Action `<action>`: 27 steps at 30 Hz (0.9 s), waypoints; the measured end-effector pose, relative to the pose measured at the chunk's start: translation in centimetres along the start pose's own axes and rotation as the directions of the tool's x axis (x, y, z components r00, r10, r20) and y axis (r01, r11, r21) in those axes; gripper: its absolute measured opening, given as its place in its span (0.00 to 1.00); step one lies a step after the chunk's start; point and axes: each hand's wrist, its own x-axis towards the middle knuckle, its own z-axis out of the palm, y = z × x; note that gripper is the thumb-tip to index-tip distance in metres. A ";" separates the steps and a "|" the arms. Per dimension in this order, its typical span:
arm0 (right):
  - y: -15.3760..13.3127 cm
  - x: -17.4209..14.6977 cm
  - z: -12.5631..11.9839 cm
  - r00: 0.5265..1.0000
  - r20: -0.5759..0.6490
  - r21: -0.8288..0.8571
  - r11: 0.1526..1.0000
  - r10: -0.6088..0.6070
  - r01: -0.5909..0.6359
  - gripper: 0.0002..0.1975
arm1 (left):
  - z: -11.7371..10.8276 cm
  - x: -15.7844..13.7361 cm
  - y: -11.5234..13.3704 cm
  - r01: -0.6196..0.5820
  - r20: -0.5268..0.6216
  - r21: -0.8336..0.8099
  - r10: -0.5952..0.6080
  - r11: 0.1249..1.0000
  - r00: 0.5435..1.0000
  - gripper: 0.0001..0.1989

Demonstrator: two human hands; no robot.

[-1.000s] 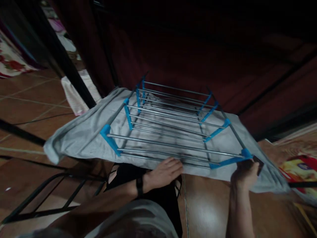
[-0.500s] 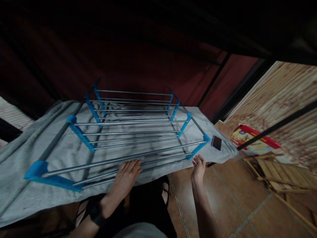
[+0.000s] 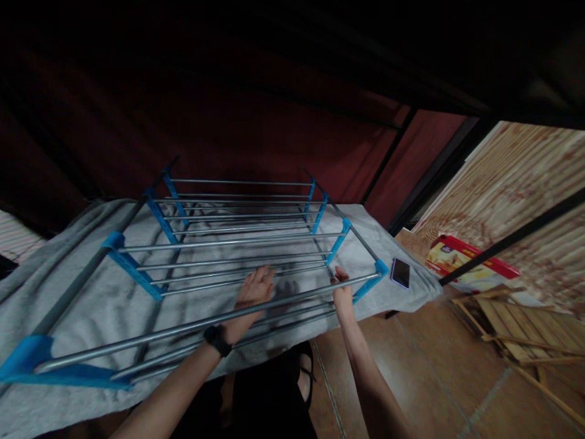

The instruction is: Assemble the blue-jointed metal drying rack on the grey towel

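A rack (image 3: 228, 242) of grey metal tubes with blue plastic connectors lies on a grey cloth (image 3: 91, 299). My left hand (image 3: 256, 288) reaches in past the front upper tube, palm down with fingers stretched out, holding nothing. That tube crosses in front of it near the wrist, which wears a black watch. At the rack's right end, my right hand (image 3: 342, 291) is at the same front tube, close to the blue corner connector (image 3: 381, 268). Its fingers show beyond the tube, slightly bent and apart; whether it touches the tube is unclear.
A phone (image 3: 401, 272) lies on the cloth right of the rack. Dark red curtains (image 3: 256, 140) hang behind. On the right are a red and yellow box (image 3: 466, 262), a folded wooden piece (image 3: 525, 329) on the tiled floor (image 3: 411, 366), and a dark slanting pole (image 3: 507, 241).
Both hands have moved forward from the rack's near edge, in past the front upper tube. The rack's near left corner now appears lower and farther left.
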 end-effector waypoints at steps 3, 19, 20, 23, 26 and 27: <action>0.9 3.3 1.4 0.999 -0.043 -0.064 0.998 0.009 -0.012 0.29 | 0.4 3.1 0.7 -0.018 0.039 0.013 0.017 1.000 0.999 0.21; 3.1 11.2 3.3 0.998 -0.063 -0.038 0.999 0.001 -0.003 0.29 | 3.8 11.5 6.0 -0.191 -0.068 0.060 0.195 0.980 0.978 0.25; 2.8 11.3 3.3 0.999 -0.049 -0.021 1.000 -0.010 0.009 0.29 | 4.0 12.1 6.1 -0.195 -0.044 0.069 0.198 0.978 0.979 0.24; 1.7 11.4 3.5 0.999 -0.008 0.037 0.998 -0.047 0.047 0.27 | 4.7 13.9 6.7 -0.220 0.031 0.086 0.218 0.972 0.975 0.23; 0.8 11.4 3.6 0.996 0.033 0.070 0.994 -0.085 0.083 0.24 | 5.2 15.0 7.5 -0.219 0.086 0.072 0.213 0.973 0.973 0.24; 0.6 11.3 3.6 0.995 0.042 0.073 0.993 -0.094 0.091 0.22 | 5.3 15.2 7.8 -0.210 0.104 0.064 0.203 0.976 0.974 0.24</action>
